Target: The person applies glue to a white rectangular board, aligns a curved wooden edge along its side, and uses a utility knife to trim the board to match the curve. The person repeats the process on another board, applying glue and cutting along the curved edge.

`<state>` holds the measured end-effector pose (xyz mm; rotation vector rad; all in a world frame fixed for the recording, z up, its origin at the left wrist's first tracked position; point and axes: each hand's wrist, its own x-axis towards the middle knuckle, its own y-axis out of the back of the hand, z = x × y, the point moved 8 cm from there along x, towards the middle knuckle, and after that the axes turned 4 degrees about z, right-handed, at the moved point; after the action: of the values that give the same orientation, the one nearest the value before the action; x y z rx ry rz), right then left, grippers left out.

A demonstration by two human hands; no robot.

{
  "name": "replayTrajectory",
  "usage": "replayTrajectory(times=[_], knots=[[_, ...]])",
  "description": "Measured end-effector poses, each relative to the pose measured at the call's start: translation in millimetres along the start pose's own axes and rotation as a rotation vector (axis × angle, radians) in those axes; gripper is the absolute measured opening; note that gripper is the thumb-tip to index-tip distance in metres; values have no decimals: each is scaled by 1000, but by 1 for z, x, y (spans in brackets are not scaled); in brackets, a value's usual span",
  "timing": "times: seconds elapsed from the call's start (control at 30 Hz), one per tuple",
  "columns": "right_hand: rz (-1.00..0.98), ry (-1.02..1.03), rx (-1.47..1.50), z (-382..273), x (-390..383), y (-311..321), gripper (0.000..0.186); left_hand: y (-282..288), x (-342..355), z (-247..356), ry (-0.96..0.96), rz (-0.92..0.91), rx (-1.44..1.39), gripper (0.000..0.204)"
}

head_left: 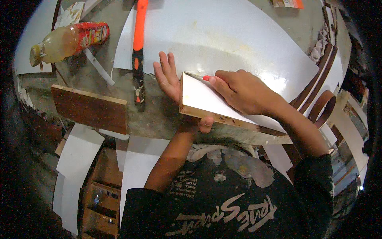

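A white-faced board (199,91) with brown wooden edges lies tilted across the near edge of the table. My left hand (169,81) steadies it at its left end, fingers stretched out past the side and thumb against the near edge; its palm is partly behind the board. Closed in my right hand (242,89) is a small tool with a red handle (206,78) and a thin, blade-like metal part. That thin part reaches toward the board's far left corner, along its far edge. Most of the handle is hidden in my fist.
An orange-and-black hand tool (139,40) lies left of the board. Beyond it is a plastic bottle (65,42) on its side. A brown wooden piece (89,107) rests at the table's left edge. Large white sheets (223,36) and curled brown strips (324,107) lie farther off.
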<state>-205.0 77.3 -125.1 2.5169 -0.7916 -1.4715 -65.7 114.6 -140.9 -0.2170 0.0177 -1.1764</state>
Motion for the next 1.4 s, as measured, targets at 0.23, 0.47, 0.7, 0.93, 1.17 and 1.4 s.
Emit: replayTrajectory(times=[0.23, 0.47, 0.7, 0.93, 1.17, 1.4], knots=[[-9, 62, -46, 2, 6, 1, 60, 2, -1, -4, 142, 142, 82, 149], [-25, 101, -124, 12, -4, 5, 63, -7, 0, 5, -65, -39, 165, 141], [-98, -25, -169, 65, -46, 10, 62, 2, -7, -11, 112, 63, 140, 136], [-100, -120, -220, 127, -103, 8, 58, 6, -14, -16, 143, 83, 122, 133], [-179, -306, -248, 169, -145, 6, 59, 15, -10, -21, -27, -22, 52, 116], [-140, -376, -171, 199, -176, -2, 62, 20, 1, -21, -52, -131, -24, 114]])
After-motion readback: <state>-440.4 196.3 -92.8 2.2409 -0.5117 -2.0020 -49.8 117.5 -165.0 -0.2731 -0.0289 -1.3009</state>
